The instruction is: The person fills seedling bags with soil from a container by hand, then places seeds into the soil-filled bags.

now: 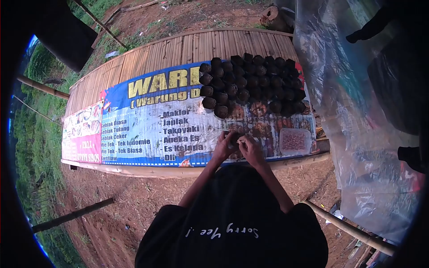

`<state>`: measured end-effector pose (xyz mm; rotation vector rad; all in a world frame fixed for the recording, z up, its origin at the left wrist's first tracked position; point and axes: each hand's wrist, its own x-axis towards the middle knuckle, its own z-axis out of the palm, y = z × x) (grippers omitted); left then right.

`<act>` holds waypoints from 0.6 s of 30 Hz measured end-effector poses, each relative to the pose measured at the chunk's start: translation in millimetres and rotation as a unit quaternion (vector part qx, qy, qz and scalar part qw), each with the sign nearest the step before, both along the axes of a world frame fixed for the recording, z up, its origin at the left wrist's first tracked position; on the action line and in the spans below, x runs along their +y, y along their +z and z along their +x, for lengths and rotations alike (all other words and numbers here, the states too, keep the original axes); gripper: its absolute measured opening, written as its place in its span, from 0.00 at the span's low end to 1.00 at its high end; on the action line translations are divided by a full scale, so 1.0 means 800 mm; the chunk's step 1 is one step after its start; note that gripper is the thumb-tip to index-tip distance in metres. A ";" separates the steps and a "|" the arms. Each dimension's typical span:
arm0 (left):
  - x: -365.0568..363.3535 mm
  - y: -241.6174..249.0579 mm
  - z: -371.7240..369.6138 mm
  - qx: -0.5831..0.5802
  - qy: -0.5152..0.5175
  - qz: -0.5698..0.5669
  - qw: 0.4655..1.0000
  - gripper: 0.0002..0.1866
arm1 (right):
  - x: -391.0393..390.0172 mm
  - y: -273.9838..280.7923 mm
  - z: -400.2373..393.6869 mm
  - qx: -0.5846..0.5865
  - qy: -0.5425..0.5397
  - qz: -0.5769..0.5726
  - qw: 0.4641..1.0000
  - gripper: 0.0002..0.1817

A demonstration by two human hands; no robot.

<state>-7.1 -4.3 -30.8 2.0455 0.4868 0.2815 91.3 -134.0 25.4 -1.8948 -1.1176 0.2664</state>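
Black shirt (232, 210) lay nearest, at six o'clock. Twelve o'clock from it, over the surface (165, 57), our left hand (223, 147) had its fingers round a dark pot (233, 136); our right hand's (250, 148) grip we couldn't tell. We judged the pot light, crushable, best held by its sides.

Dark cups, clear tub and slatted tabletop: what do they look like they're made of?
The dark cups look dull and angular-sided, perhaps thin plastic, but shadow leaves it open. The clear tub seems plastic, from its pale, see-through rim. The slatted tabletop looks like matte bamboo: narrow tan strips side by side.
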 end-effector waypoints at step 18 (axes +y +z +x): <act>-0.001 -0.002 -0.002 -0.013 0.014 -0.020 1.000 0.35 | 0.001 -0.005 0.002 0.005 -0.007 -0.015 1.000 0.06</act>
